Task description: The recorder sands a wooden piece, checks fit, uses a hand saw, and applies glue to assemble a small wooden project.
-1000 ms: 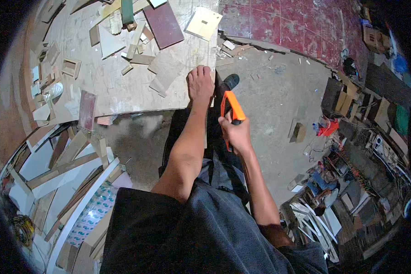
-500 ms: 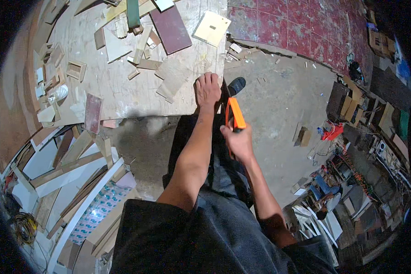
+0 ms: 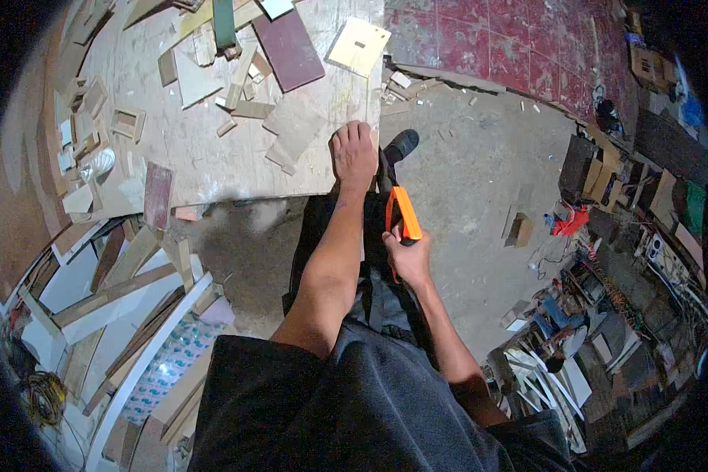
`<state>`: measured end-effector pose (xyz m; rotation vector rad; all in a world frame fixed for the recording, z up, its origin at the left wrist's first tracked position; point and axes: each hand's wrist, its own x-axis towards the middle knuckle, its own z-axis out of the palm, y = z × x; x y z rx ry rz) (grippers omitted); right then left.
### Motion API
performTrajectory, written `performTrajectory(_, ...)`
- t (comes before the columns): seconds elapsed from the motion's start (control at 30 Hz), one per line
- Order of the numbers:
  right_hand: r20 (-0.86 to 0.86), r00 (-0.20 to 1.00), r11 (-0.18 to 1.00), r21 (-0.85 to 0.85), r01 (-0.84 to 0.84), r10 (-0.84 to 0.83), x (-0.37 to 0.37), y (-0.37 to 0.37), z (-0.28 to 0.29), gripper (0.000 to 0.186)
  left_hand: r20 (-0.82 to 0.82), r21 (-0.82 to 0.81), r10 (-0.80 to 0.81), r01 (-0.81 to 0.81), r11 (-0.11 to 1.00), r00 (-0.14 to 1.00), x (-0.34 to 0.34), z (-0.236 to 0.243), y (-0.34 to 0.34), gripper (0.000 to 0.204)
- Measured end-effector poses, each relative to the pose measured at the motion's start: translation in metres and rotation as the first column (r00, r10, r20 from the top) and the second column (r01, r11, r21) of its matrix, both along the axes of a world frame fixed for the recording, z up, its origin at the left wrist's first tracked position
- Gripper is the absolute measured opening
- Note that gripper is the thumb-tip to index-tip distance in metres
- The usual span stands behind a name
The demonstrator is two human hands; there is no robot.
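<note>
My left hand (image 3: 355, 156) lies palm down on the right edge of a pale plywood top (image 3: 204, 149), fingers extended, its forearm reaching up from below. Right beside it, my right hand (image 3: 408, 256) grips the orange-and-black handle of a saw (image 3: 403, 212). The saw's dark blade runs forward along the board's edge next to my left hand, partly hidden. Loose offcuts, a maroon board (image 3: 289, 49) and a pale yellow square (image 3: 358, 46) lie on the top beyond my hands. My dark-shoed foot (image 3: 401, 145) shows below, to the right of the edge.
Concrete floor (image 3: 480, 181) is at the right, with a red tiled surface (image 3: 511, 39) behind it. Boards and strips (image 3: 118, 283) are heaped at the left. A coiled cable (image 3: 46, 397) sits low left. A red object (image 3: 570, 220) and piles of scraps and tools line the right side.
My right hand and the saw have drawn back toward my body. My left hand stays on the board's edge; the whole view has shifted slightly.
</note>
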<state>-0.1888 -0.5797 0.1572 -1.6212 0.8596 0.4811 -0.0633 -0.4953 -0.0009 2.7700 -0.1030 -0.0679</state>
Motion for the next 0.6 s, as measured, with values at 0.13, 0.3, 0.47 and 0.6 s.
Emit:
performTrajectory(0.13, 0.138, 0.986, 0.995, -0.019, 0.096, -0.093, 0.007, -0.009, -0.043, 0.025, 0.059, -0.052, -0.007, 0.01, 0.999, 0.998, 0.0, -0.001, -0.013, 0.02)
performTrajectory(0.3, 0.158, 0.97, 0.981, -0.03, 0.194, -0.187, 0.007, -0.039, -0.031, 0.021, 0.054, -0.059, 0.012, -0.008, 0.998, 0.998, -0.003, 0.0, -0.004, 0.018)
performTrajectory(0.47, 0.09, 0.958, 0.953, -0.111, 0.282, -0.273, 0.0, -0.07, -0.04, 0.019, 0.046, -0.112, 0.032, -0.027, 0.993, 0.998, -0.003, -0.001, -0.004, 0.018)
performTrajectory(0.6, 0.067, 0.943, 0.94, -0.086, 0.33, -0.325, -0.005, -0.076, -0.044, 0.021, 0.07, -0.126, 0.084, -0.075, 0.989, 0.994, -0.005, -0.003, -0.004, 0.016)
